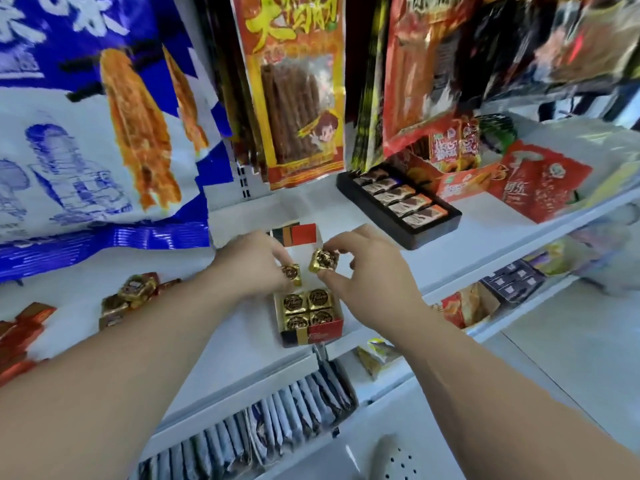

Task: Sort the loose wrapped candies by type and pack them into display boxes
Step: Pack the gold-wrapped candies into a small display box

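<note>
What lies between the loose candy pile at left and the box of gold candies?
Only the left forearm, above bare white shelf; head view shows it.

Four candies (308, 310) in box (311, 336); loose candies (130, 297) left; tray (433, 233) behind-right.

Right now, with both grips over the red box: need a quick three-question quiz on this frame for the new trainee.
1. True or false: the left grip holds nothing.
2. Where does the pile of loose candies lie? A) on the shelf, left of the display box; B) in the black tray; C) on the floor.
3. How many gold candies sit packed in the display box?

Key: 1 false, it pinches a gold candy, and the right grip pinches another. 2 A. 3 four.
</note>
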Available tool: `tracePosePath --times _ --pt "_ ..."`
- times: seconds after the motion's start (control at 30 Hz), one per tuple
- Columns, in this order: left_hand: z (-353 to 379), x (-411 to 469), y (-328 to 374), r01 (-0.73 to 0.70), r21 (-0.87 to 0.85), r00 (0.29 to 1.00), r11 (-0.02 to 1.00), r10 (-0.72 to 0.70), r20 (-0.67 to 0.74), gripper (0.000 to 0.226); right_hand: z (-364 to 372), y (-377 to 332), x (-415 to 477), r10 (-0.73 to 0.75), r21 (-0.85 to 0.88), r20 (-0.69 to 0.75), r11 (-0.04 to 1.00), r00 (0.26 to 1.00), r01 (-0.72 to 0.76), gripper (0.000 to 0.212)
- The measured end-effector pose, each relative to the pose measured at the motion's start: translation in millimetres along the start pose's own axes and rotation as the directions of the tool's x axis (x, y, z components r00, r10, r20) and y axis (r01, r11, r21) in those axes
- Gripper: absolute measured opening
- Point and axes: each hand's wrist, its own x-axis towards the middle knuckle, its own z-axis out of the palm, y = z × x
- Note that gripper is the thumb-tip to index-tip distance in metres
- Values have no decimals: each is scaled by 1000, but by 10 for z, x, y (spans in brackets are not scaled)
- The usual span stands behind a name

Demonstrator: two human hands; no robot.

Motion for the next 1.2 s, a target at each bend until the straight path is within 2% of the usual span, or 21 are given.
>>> tracePosePath --times 0.1,0.2,0.33,0.5,0.63,0.77,0.87,0.93,1.0,1.1,1.2 --pt "-42 46 -28 17 42 993 999 -21 119 33 25 8 25 43 27 57 999 997 -44 33" --pt "-68 65 -49 8 4 979 1000 -8 202 27 70 -37 52 53 26 99 998 994 -56 34" --pt "-115 47 -70 -11 -35 970 999 19 243 26 117 -77 88 55 -53 126 997 990 -49 36" --pt "-97 -20 -127 -48 -27 970 998 53 239 40 188 -64 135 82 -125 167 990 983 -61 33" --pt "-51 -133 -173 -63 -65 983 996 73 169 49 238 -57 152 127 -188 261 979 957 -79 29" --pt "-20 -327 -264 -106 -130 994 986 105 -10 47 228 -47 160 139 -190 364 979 921 -72 36" --pt "-68 -576 -442 -121 -170 988 978 102 -117 27 169 -110 160 117 -185 276 981 954 -66 45" --pt "-140 -777 -637 -98 -159 982 982 69 -175 14 152 -205 160 69 -184 154 982 986 -40 45" --pt "-254 -966 -863 -41 -133 975 990 10 -224 6 186 -344 147 6 -180 92 984 996 11 41" --pt "-475 -1163 -1229 96 -76 954 992 -114 -276 7 328 -593 98 -96 -131 78 986 992 106 37" --pt "-645 -1239 -1567 199 -104 923 974 -222 -313 21 525 -840 72 -183 -123 120 973 976 197 39"
